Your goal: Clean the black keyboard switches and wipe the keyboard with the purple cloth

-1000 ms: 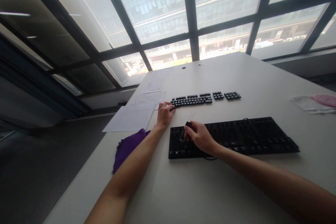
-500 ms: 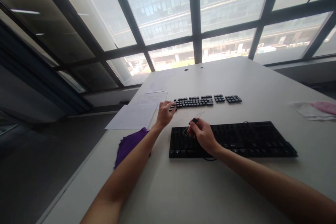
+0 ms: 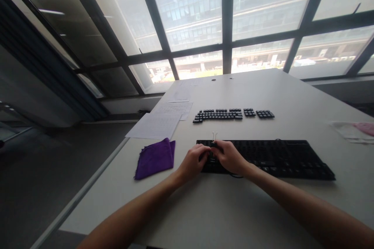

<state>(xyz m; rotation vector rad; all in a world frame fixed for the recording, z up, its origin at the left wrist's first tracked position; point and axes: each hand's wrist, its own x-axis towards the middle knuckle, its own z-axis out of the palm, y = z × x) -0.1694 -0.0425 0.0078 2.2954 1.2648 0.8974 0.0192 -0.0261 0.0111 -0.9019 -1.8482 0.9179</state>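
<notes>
Long black keyboard (image 3: 280, 157), few pale legends, under both hands. Right hand (image 3: 230, 156) pinches black-handled wire tool (image 3: 215, 145), prongs up. Left hand (image 3: 193, 161) beside it, fingertips bunched; hold unclear. Keycaps (image 3: 221, 115) rowed beyond.

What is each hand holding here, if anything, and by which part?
The right hand holds a wire-pronged tool by its dark handle; whether the left hand holds anything cannot be told.

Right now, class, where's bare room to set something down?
Bare: behind the keycaps toward the window; between keycaps and white cloth. Crowded: keyboard, left hand and right hand over its left end; leftward, purple cloth and papers.
</notes>
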